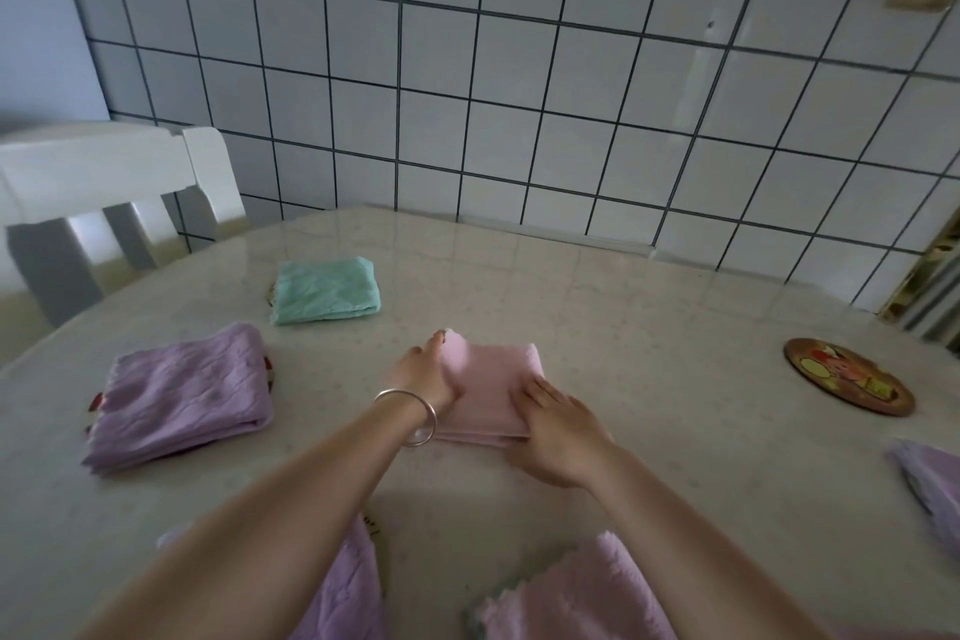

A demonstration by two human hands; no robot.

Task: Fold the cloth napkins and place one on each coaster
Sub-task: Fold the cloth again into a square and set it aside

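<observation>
You are sitting at a pale surface (649,327) by a tiled wall (519,68), with a white chair (104,182) at your far left. A folded purple napkin (182,395) is lying on a coaster that is peeking out, and a folded green napkin (324,291) is lying behind it. The folded pink napkin (488,379) is sitting in the middle. Your left hand (428,372) and right hand (558,431) are pressing flat on it, fingers straight. A bare round coaster (849,383) is waiting far right.
</observation>
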